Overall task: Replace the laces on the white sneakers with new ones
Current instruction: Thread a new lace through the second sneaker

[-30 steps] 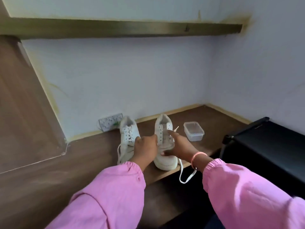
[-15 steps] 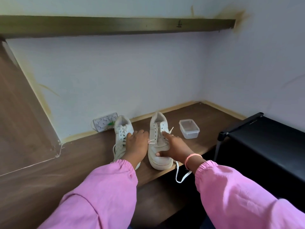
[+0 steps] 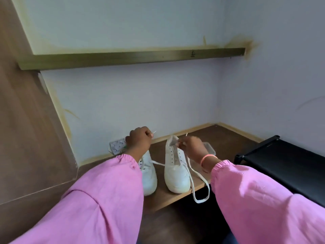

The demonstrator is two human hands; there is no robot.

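Clear plastic container (image 3: 210, 150) — half-hidden behind right hand (image 3: 192, 147).

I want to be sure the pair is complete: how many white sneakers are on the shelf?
2. One white sneaker stands between the hands, lace pulled loose; the other white sneaker is beside it on the wooden shelf, partly hidden by the pink left sleeve.

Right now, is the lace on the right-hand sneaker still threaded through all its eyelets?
No: the right-hand sneaker shows bare upper eyelets, and its lace, held by both hands, runs loose past the shelf edge.
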